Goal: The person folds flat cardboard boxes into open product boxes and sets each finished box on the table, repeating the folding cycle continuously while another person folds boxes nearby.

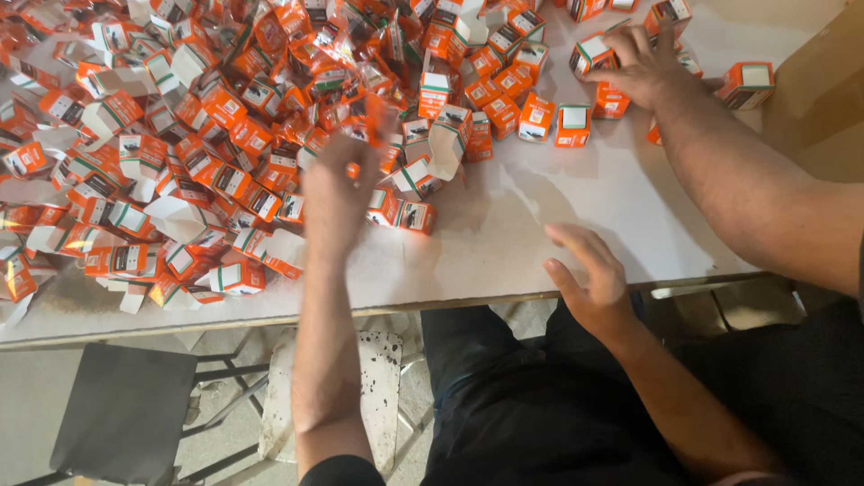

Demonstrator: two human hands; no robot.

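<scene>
A large heap of small orange-and-white cardboard boxes covers the left and far side of a white table; some are folded, others lie flat or open. My left hand is stretched over the near edge of the heap, blurred, its back toward me, fingers by a few loose boxes. Whether it grips one is unclear. My right hand rests at the table's front edge, fingers spread, holding nothing. A row of closed boxes stands beyond it.
Another person's hand and forearm reach in from the right onto closed boxes at the far right. A brown carton stands at the right edge. Below the table are a dark stool and a white paint-spattered stool.
</scene>
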